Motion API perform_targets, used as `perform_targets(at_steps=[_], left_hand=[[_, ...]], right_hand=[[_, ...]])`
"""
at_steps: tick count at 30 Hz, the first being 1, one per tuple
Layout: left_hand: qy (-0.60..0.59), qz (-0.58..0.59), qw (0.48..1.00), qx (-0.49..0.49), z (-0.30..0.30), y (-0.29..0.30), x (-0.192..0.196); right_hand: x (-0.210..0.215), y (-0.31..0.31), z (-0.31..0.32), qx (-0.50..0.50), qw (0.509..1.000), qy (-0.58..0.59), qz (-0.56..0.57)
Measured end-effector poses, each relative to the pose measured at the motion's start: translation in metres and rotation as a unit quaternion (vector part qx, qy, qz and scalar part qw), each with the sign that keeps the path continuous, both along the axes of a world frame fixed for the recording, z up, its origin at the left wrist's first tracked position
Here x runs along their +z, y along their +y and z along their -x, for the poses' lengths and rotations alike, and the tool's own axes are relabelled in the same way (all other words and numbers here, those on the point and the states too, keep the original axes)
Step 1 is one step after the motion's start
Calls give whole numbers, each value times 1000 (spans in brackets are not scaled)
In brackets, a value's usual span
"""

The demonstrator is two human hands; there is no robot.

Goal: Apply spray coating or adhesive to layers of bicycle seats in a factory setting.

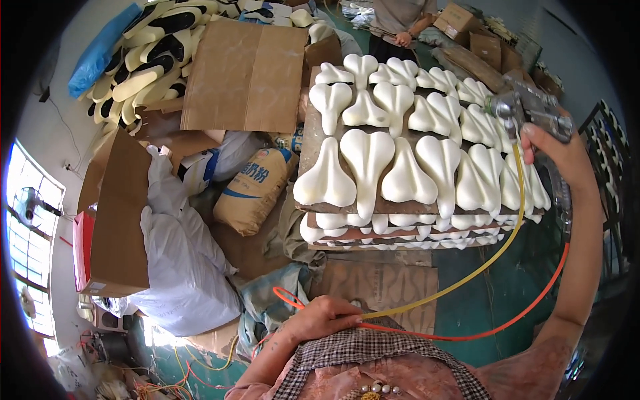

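My right hand (557, 150) is wrapped round a metal spray gun (527, 110), raised over the right end of a stack of boards. Rows of white bicycle-saddle-shaped pads (370, 163) lie on the top board, wide and narrow ends alternating. A yellow hose (490, 263) and an orange hose (513, 320) hang from the gun side and curve down toward my waist. There my left hand (327, 319) closes over both hoses, in front of a checked apron (353, 353).
Lower layers hold more white pads (407, 237). Left of the stack are a brown paper sack (257, 190), white bags (177, 260) and cardboard boxes (113, 220). Black-and-cream pads (153, 67) pile up at the back left. A person (403, 27) stands behind the stack.
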State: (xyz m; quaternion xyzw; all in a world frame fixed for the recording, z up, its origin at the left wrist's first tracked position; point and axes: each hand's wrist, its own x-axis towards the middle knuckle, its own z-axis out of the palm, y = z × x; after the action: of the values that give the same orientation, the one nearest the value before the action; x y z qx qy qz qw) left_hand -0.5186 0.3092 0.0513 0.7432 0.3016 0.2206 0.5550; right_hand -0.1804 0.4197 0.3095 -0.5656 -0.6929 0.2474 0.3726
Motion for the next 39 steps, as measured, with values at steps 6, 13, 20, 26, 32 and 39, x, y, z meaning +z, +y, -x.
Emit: perform_targets(at_steps=[6,13,20,26,32,39], left_hand=[[-3,17,999,28,-6,-2,1],[20,23,997,71,-5,-9,-3],[11,40,996,84,-2,-23,-5],[0,15,996,84,2,-49,-10],[0,20,996,91,7,-85,-10],[8,32,996,84,11,-141,-6]], right_hand=[[-1,15,21,81,997,-1,10],[-7,44,35,76,997,-13,-30],[-6,37,35,89,995,-44,1],[-7,18,39,106,993,-53,17],[-15,-28,42,125,990,-38,45],[-21,-109,59,111,992,-20,59]])
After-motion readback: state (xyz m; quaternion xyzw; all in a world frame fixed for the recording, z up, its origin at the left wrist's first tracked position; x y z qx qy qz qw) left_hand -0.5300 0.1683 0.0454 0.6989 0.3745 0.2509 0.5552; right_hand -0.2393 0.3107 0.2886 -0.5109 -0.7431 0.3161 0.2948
